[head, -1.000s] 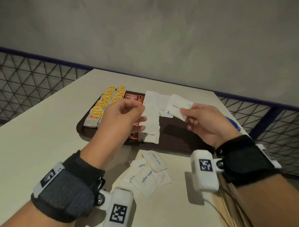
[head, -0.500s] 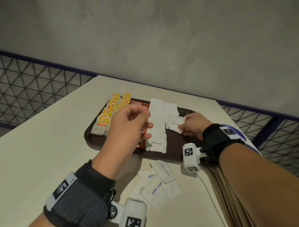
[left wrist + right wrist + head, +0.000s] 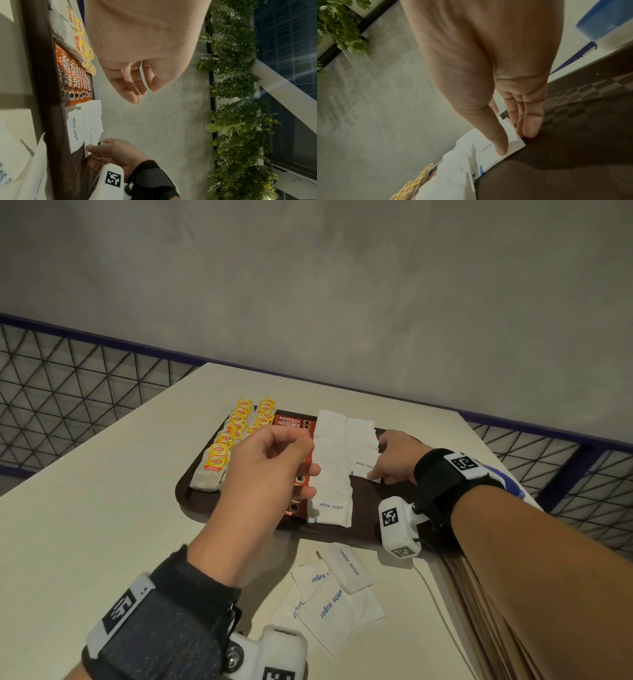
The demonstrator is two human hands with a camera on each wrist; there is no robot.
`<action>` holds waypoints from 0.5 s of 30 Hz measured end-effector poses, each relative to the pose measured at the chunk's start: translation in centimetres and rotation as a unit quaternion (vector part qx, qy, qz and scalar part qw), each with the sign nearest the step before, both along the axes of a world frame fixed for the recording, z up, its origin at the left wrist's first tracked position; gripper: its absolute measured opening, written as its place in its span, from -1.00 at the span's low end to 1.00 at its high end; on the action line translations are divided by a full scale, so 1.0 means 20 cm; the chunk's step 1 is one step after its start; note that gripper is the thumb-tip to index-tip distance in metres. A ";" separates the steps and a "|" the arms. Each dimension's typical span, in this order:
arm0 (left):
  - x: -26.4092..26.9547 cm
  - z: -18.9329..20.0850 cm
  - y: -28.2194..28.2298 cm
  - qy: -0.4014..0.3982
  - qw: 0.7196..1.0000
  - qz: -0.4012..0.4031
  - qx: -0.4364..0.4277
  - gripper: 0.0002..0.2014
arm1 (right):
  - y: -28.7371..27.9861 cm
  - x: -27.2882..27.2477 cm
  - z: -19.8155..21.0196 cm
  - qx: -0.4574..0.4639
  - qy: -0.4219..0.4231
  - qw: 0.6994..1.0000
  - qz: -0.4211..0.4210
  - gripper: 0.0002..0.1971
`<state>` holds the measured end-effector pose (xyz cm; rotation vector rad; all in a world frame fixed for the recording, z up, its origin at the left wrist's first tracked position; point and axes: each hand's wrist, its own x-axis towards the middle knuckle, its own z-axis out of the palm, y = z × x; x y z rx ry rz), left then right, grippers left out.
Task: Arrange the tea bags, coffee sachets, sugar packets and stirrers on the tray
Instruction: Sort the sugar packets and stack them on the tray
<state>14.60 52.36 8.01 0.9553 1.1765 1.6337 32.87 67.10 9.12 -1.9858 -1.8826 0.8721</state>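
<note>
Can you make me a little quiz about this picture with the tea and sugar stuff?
1. True or false: the left hand is holding a packet.
2. What is the right hand pressing onto the tray: A tea bag, B sugar packet, C stirrer?
3. Where do the loose sugar packets lie?

Key: 1 false, it is empty. 2 B. 3 On the table, in front of the tray.

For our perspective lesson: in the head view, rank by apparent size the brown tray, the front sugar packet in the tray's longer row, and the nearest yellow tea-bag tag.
1. Brown tray, by far the largest.
2. Front sugar packet.
3. Nearest yellow tea-bag tag, smallest, though it lies slightly farther from the camera.
</note>
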 end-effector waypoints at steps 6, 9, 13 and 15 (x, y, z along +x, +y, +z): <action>-0.01 0.00 0.00 -0.006 1.000 -0.007 0.001 -0.93 | 0.05 0.01 0.00 -0.011 0.059 0.998 -0.018 -0.37; -0.01 0.00 0.00 -0.015 1.000 -0.010 0.001 -0.94 | 0.02 0.04 0.03 -0.011 0.101 0.994 -0.045 -0.68; -0.01 0.01 0.00 -0.019 1.000 -0.009 -0.004 -0.95 | -0.14 0.07 0.14 0.107 0.086 0.990 -0.032 -0.82; -0.01 0.02 -0.01 -0.025 1.000 -0.012 -0.002 -0.95 | -0.31 0.06 0.20 0.100 0.141 0.984 0.040 -0.84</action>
